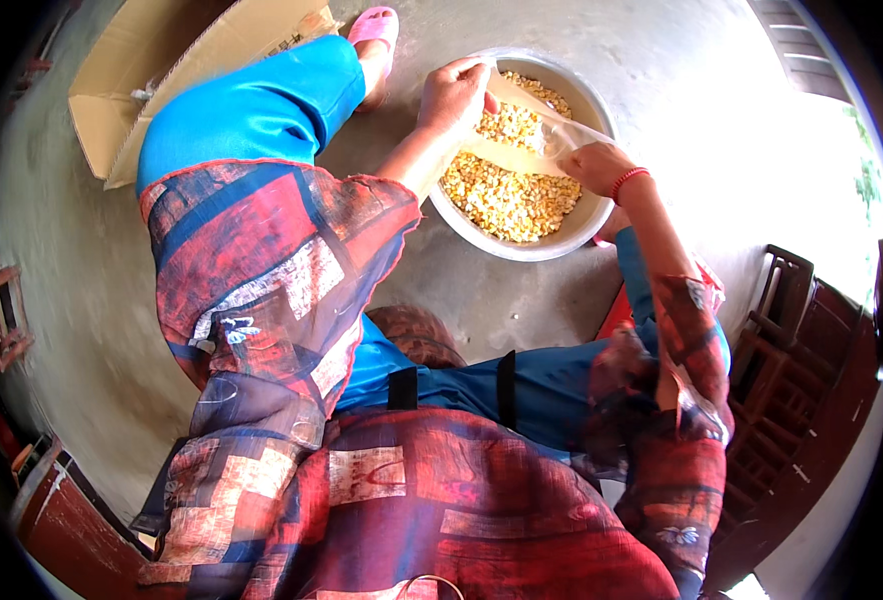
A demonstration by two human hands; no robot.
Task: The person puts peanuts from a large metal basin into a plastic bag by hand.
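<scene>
A round metal basin (520, 251) stands on the floor before me, holding a heap of yellow corn kernels (512, 206). Over the basin, a clear plastic bag (572, 135) is stretched between my two hands. My left hand (456, 94) pinches one end of it at the basin's upper-left rim. At the other end, my right hand (602, 166), with a red band at the wrist, grips the film near the right rim. Kernels show between the bag's edges; whether they lie inside it or are seen through it, I cannot tell.
An open cardboard box (103, 112) lies on the concrete floor (81, 262) at the upper left. My pink slipper (375, 28) is beside the basin. Dark red wooden furniture (786, 390) lines the right, with more wooden pieces (2, 315) at the left. Bright light washes out the upper right.
</scene>
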